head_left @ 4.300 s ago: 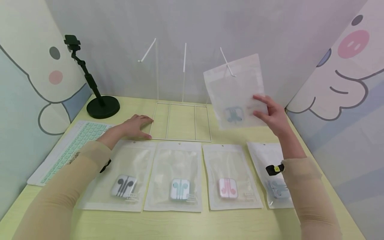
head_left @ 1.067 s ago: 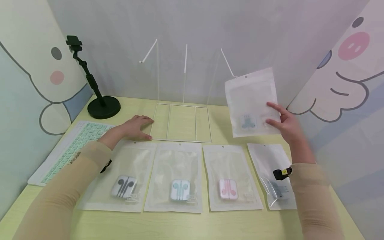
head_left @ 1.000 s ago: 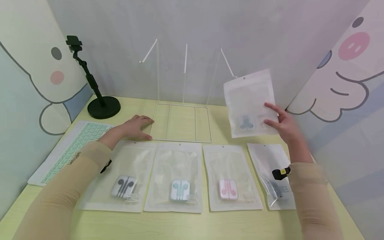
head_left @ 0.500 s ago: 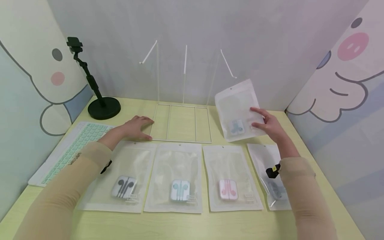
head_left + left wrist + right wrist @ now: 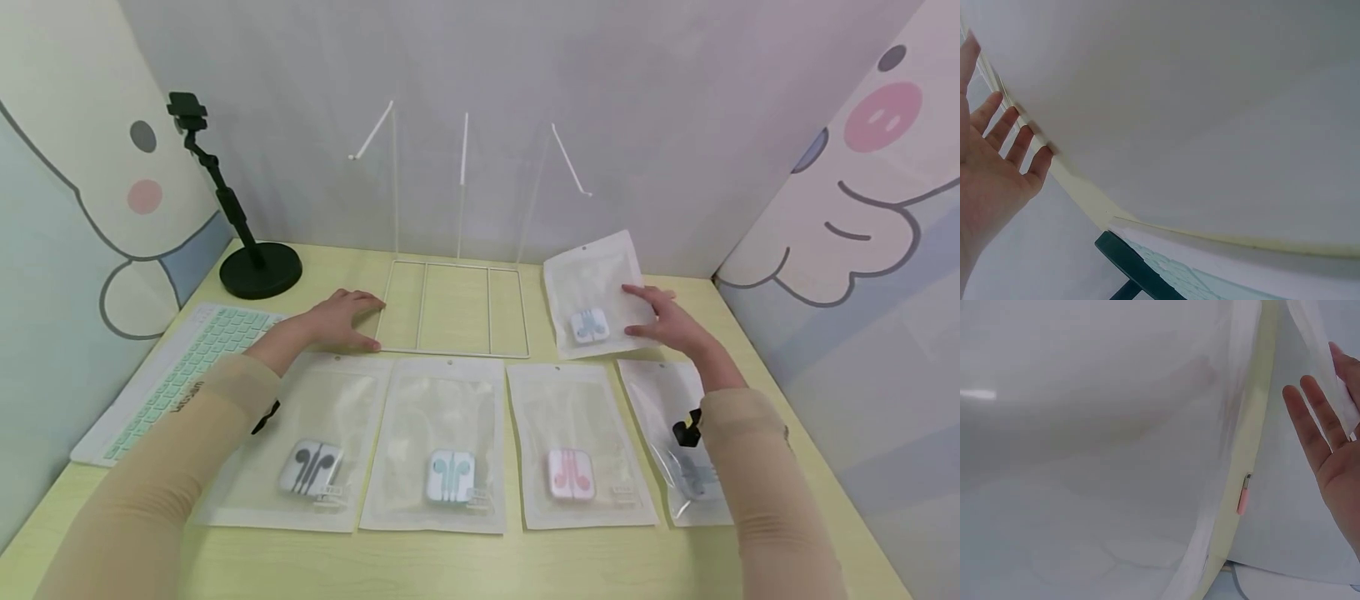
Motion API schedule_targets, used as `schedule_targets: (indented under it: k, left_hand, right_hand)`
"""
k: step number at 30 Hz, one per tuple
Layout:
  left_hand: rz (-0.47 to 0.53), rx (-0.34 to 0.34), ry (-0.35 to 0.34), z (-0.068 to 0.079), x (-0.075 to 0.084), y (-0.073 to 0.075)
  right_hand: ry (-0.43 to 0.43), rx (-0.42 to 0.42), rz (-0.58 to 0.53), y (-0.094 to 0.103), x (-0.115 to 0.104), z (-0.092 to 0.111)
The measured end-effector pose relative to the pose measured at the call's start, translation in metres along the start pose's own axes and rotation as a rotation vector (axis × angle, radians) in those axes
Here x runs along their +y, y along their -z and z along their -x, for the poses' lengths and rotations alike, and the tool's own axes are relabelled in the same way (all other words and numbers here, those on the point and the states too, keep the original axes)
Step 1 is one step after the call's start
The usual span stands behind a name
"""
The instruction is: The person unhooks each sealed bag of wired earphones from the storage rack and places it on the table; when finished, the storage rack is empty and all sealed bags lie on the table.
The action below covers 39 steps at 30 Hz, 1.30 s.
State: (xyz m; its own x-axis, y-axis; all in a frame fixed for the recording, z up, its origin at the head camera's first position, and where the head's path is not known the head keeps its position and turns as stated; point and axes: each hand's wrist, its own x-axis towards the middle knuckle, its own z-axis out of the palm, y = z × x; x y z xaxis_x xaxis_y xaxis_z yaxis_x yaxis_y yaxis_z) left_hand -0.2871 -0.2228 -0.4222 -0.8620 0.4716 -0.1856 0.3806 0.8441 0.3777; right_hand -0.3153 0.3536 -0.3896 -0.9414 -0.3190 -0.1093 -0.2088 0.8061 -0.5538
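My right hand (image 5: pixel 670 322) pinches the right edge of a clear-fronted white zip pouch (image 5: pixel 588 279) between thumb and forefinger. Inside the pouch is a pale blue earphone set in a white case (image 5: pixel 589 326). This pouch slants low over the table, to the right of a white wire display rack (image 5: pixel 453 353). In the right wrist view the other fingers (image 5: pixel 1310 425) stretch out straight. My left hand (image 5: pixel 333 321) lies with spread fingers at the left side of the rack's base, thumb tip right at its front corner. All three rack hooks (image 5: pixel 572 160) are bare.
In front lies a row of similar pouches: one with grey earphones (image 5: pixel 311 467), one teal (image 5: pixel 450 475), one pink (image 5: pixel 571 472), and one (image 5: pixel 660 392) partly under my right forearm. A keyboard (image 5: pixel 187 375) and a black phone stand (image 5: pixel 258 269) are at the left.
From beside the right-hand hook, my right hand has brought the held pouch down and slightly left to near the table, tilting it flatter. My left hand has stayed at the rack's base.
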Motion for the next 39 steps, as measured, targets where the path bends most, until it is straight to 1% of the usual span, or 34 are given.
schedule_targets:
  k: [3, 8, 12, 23, 26, 29, 33, 35, 39]
  left_hand:
    - [0.006, 0.0, -0.001, 0.0, 0.0, 0.0]
    - [0.015, -0.001, 0.0, 0.001, 0.0, 0.0]
    - [0.018, -0.006, 0.001, 0.001, 0.0, 0.001]
    - [0.013, -0.008, 0.003, -0.003, 0.004, 0.0]
    - [0.018, -0.009, 0.003, -0.004, 0.004, 0.0]
    - [0.023, -0.02, -0.002, -0.006, 0.002, 0.001]
    - [0.058, -0.03, -0.021, -0.008, -0.002, 0.007]
    - [0.069, -0.017, -0.036, -0.008, -0.004, 0.011]
    - [0.085, 0.05, -0.05, -0.003, -0.003, 0.025]
  right_hand:
    - [0.008, -0.038, 0.037, -0.001, 0.005, 0.0]
    - [0.01, -0.09, 0.059, -0.002, 0.012, -0.001]
    - [0.009, -0.097, 0.085, -0.003, 0.017, -0.002]
    - [-0.041, -0.124, 0.16, -0.005, 0.022, -0.002]
    - [-0.054, -0.11, 0.177, -0.003, 0.022, 0.0]
    - [-0.044, -0.08, 0.194, 0.001, 0.022, 0.002]
    - [-0.024, -0.036, 0.193, 0.01, 0.018, 0.005]
    - [-0.015, -0.019, 0.186, 0.015, 0.012, 0.007]
    - [0.025, 0.026, 0.162, 0.027, -0.007, 0.014]
